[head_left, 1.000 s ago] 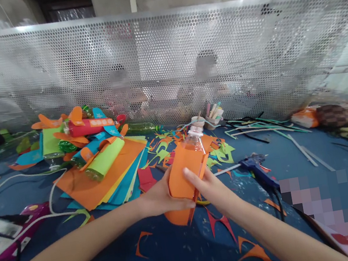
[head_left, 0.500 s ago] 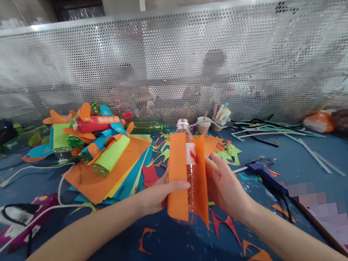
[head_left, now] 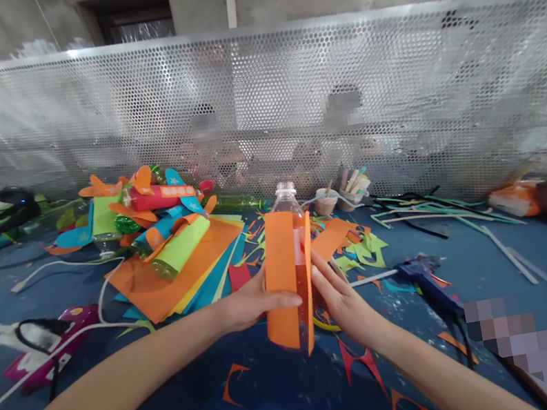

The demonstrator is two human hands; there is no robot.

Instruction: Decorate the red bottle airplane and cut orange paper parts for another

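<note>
A clear plastic bottle (head_left: 287, 198) stands upright between my hands, its open neck at the top. A sheet of orange paper (head_left: 278, 267) curves around it, with a gap at the front where the bottle shows. My left hand (head_left: 252, 302) is closed around the left side, thumb pressing the paper against the bottle. On the right, my right hand (head_left: 340, 297) presses the paper's other edge toward the bottle with its fingers; some of its fingertips are hidden behind the paper.
Left lie coloured paper sheets (head_left: 185, 276) topped by bottle rockets (head_left: 159, 196). A purple power strip (head_left: 48, 347) with cables is further left. Right are a blue glue gun (head_left: 427, 280) and thin strips (head_left: 510, 256). Cups (head_left: 325, 201) stand before a perforated metal screen (head_left: 265, 94); people sit behind it.
My right hand has moved left and pushed the right paper flap in against the bottle, narrowing the front gap. My left hand keeps its grip. The view has shifted slightly.
</note>
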